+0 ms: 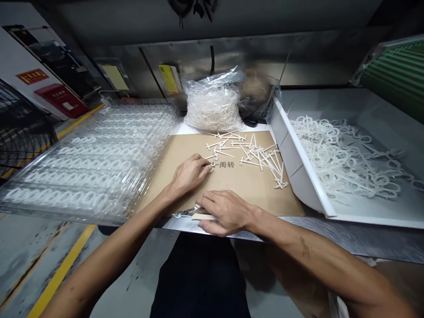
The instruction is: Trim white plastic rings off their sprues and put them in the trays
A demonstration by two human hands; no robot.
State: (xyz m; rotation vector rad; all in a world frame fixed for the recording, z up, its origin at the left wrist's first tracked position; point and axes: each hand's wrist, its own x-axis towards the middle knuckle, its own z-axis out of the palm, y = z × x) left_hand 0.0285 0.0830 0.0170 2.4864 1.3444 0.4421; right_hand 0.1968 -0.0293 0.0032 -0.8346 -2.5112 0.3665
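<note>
My right hand (228, 212) is wrapped round the cream handles of a pair of nippers (185, 213), whose metal jaws point left at the front of the cardboard sheet (185, 150). Farther in, my left hand (192, 174) has its fingertips closed at a small white plastic piece (212, 168), mostly hidden by the fingers. Beyond both hands, several thin white plastic sprue sticks (261, 157) lie scattered across the cardboard.
Clear plastic trays (76, 163) with rows of white rings stand stacked at left. A transparent bag (213, 104) full of white rings sits at the back. On the right, a large white bin (298, 154) holds loose ringed parts (344, 154). The metal table edge (331, 234) runs along the front.
</note>
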